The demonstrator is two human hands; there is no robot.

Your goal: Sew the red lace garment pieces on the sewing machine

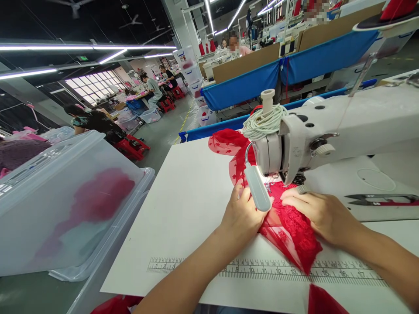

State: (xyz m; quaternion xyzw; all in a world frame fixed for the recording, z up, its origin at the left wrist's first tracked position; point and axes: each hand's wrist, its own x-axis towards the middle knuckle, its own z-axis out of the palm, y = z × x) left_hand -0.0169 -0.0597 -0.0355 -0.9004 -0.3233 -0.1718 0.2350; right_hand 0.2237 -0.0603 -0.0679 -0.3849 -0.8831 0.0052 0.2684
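A piece of red lace fabric (pixel 291 231) lies on the white sewing table (pixel 183 209), running under the head of a white sewing machine (pixel 327 131) and out behind it. My left hand (pixel 242 213) rests on the fabric's left edge, fingers curled and pressing it down beside the small lamp (pixel 257 186). On the fabric just right of the needle area lies my right hand (pixel 322 213), fingers flat and together, holding the cloth down. The needle itself is hidden by the lamp and machine head.
A clear plastic bin (pixel 65 205) with red fabric inside stands at the left. Thread snips (pixel 379 199) lie on the machine bed at the right. A printed ruler (pixel 262 268) runs along the table's front. Other people work at stations behind.
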